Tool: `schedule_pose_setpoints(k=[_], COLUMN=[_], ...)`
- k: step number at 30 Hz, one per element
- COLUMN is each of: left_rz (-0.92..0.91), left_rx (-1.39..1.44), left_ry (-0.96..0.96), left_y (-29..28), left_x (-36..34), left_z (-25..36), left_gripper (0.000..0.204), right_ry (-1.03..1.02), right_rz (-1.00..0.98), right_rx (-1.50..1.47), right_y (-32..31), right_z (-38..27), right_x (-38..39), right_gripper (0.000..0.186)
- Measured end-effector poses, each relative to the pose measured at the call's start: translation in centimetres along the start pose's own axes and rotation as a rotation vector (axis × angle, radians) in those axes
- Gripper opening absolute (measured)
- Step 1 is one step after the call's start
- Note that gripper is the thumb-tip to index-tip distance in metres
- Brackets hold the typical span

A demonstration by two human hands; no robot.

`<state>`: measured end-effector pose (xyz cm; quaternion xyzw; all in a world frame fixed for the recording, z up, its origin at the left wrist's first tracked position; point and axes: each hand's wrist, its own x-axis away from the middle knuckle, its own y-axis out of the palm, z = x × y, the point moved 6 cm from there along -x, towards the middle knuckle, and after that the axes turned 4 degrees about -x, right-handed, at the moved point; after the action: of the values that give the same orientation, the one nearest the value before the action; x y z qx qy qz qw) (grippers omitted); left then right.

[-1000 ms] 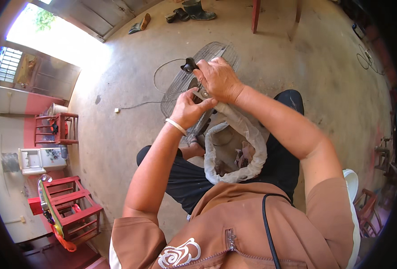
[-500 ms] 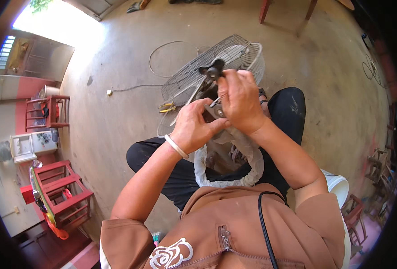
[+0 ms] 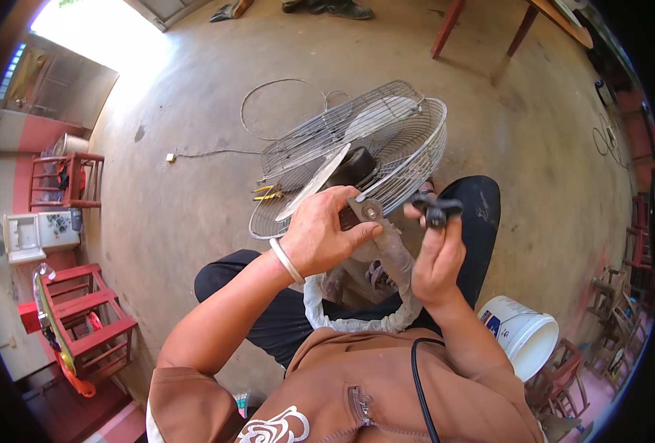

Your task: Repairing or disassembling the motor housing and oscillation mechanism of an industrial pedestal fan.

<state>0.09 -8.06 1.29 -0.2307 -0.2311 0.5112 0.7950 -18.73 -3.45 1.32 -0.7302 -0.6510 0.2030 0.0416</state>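
My left hand [image 3: 318, 230] grips a metal bracket [image 3: 370, 210] with a round hole, fingers and thumb around its left side. The bracket joins a curved tube [image 3: 364, 323] wrapped in whitish plastic, which loops back over my lap. To the right, apart from the bracket, my right hand [image 3: 439, 269] holds up a black lobed knob [image 3: 437, 213] between its fingertips. Just beyond my hands, a fan with an open wire cage [image 3: 422, 151] lies on the floor, its dark motor housing [image 3: 354, 167] and pale blades showing.
Yellow-handled pliers [image 3: 270, 193] lie left of the cage. A pale cord [image 3: 220, 153] with a plug runs across the floor. Right of my leg sits a white bucket [image 3: 528, 338]. Red wooden chairs [image 3: 91, 317] stand at left; a table [image 3: 523, 29] is at far right.
My right hand has drawn the black knob away from the bracket, toward the right and nearer me. My left hand keeps its hold on the bracket. The view has shifted, showing more of the fan and bucket.
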Motion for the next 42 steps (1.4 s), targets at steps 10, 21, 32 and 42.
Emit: schedule_pose_setpoints(k=[10,21,32,42], left_rz=[-0.186,-0.044,-0.055,0.079], left_rx=[0.189,0.334,0.342,0.183], left_ry=[-0.188,-0.151,-0.283,-0.100], left_y=[-2.3,1.5,1.6,0.9], left_x=[-1.4,1.5,5.6,7.4], left_z=[-2.5,-6.6,-10.2,-8.1], left_gripper=[0.044,0.050,0.042,0.040], right_ry=[0.234,-0.290,-0.337,-0.155], right_rz=[-0.166,-0.586,-0.582,-0.563], right_rx=[0.196,0.517,0.556,0.594], right_y=[0.9,0.7,4.3,3.8], right_z=[2.5,2.9,2.2,1.8], right_x=[3.7,-2.0,1.1,2.4], right_gripper=[0.018,0.018,0.015,0.014])
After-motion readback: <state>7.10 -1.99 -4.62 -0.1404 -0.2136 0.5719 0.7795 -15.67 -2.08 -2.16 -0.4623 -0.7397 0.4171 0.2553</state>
